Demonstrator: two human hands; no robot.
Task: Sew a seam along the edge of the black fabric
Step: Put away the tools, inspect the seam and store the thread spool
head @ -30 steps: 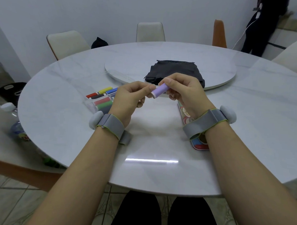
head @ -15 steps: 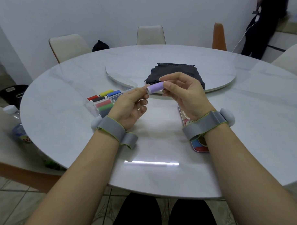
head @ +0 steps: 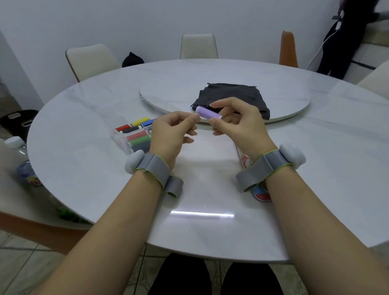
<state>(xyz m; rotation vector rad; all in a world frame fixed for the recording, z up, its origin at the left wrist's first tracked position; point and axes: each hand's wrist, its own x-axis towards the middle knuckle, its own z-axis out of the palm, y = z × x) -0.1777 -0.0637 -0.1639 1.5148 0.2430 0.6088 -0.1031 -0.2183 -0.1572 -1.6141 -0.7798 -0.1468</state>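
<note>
You are holding a lilac spool (head: 207, 113) up off the table (head: 321, 165) in your right hand (head: 240, 124). The thumb and curled fingers are pinching its right end, and it is lying roughly level, tilting slightly down toward that hand. Your left hand (head: 172, 133) is meeting the spool's other end with its fingers curled, the thumb and forefinger tips pressing together right against it. Whether they are pinching a thread end is too fine to tell.

The black fabric (head: 235, 93) is lying folded just beyond your right fingertips, on the turntable (head: 290, 102), and neither hand is touching it. Just left of your left knuckles, a clear box (head: 136, 135) of coloured spools is sitting on the table. Below your right wrist a printed card (head: 262, 194) is peeking out, mostly hidden by the grey band (head: 263, 169). A bottle (head: 23, 163) is standing well left of your left hand, beyond the table's edge.
</note>
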